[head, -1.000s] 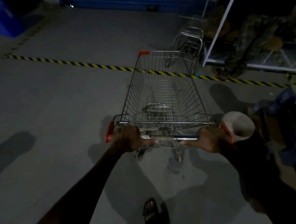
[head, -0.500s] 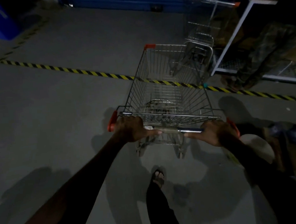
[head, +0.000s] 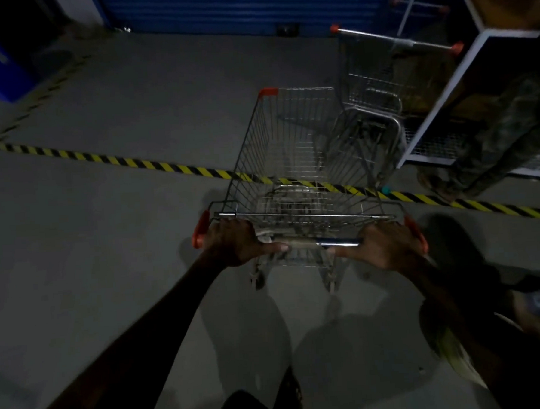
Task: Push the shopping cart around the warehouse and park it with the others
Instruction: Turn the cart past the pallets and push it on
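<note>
A: Where does the person have the shopping cart (head: 295, 171) at this point?

B: On the grey floor (head: 122, 212), straight ahead of them. Its front end reaches across the striped tape (head: 154, 164) that runs left to right, while the wheels nearest the person sit on the near side of that line.

A: And the hands?

B: Both are on the push bar (head: 336, 241). The left hand (head: 236, 242) has its fingers curled over the bar near the red end cap, thumb lying along the metal toward the middle. The right hand (head: 386, 245) is wrapped round the far right end in the same way. Neither carries anything else.

A: So how much of the job looks finished?

B: The wandering part seems mostly over, judging by the position. Another cart (head: 378, 83) stands on the far right, past the tape and beside a white-framed shelf (head: 438, 101), its handle turned toward the person. The pushed cart's front right corner is close to it, but whether the wire baskets touch is hard to tell in the dim light.

A: What remains, then?

B: Parking. The cart points a little left of the other one, so it probably needs swinging right and rolling forward until it lines up with or slides into the parked one. After that the hands can let go.
</note>
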### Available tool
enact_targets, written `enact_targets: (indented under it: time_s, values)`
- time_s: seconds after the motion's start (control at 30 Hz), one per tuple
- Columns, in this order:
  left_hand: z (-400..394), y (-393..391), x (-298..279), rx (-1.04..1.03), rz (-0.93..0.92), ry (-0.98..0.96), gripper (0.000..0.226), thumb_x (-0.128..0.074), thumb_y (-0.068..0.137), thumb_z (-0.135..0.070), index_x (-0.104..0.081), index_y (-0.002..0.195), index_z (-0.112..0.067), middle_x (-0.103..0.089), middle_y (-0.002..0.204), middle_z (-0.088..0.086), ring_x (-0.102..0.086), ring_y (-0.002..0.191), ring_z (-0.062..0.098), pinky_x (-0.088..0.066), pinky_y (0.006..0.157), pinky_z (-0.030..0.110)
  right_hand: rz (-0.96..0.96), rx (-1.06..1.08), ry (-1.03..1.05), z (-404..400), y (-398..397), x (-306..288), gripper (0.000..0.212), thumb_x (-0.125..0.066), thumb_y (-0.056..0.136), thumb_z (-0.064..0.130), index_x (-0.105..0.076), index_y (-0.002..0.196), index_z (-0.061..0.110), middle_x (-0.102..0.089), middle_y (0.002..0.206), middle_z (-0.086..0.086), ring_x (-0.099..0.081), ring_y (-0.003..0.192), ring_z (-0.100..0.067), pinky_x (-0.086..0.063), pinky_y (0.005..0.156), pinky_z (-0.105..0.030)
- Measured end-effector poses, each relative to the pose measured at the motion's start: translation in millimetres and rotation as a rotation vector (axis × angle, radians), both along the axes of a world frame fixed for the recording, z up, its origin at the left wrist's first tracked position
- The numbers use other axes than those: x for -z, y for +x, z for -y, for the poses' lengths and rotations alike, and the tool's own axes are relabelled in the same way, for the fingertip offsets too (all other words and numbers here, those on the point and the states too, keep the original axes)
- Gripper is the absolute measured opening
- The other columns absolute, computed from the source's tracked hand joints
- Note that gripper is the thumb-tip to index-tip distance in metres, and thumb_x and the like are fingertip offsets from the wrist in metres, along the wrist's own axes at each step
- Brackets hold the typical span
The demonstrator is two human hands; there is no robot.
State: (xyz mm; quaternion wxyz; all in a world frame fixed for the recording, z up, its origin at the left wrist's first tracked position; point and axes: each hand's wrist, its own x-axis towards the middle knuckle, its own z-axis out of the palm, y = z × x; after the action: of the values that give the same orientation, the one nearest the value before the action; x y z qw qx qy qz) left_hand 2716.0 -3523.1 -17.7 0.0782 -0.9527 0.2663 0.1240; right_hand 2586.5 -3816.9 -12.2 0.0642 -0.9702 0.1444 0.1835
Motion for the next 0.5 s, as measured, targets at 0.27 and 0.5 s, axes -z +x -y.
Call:
enact_targets:
  time_s: [0.27,0.5]
  values:
    - [53.1,126.5,16.9,0.01,-0.043,-0.135,0.1,-0.028,0.061,-0.111,-0.05,0.052,-0.014,-0.057,0.057,0.0,-0.06,0.065,0.017,-0.05,0.081,0.036,0.039,-0.042,-0.066,51.9,125.3,-12.5,0.103,-0.027,0.055,0.114,-0.074,0.071,0.024,-0.076,0.085,0.003,-0.073,0.094,-0.017,-0.045,0.087,-0.034]
    - [94.8,247.2,21.2,0.015,-0.031,-0.155,0.098,-0.026,0.059,-0.113,-0.053,0.056,-0.019,-0.059,0.068,0.001,-0.07,0.089,0.025,-0.054,0.092,0.042,0.062,-0.067,-0.071,93.9,244.5,-5.1,0.1,-0.028,0.056,0.113,-0.067,0.067,0.022,-0.07,0.081,0.0,-0.072,0.093,-0.023,-0.048,0.085,-0.036]
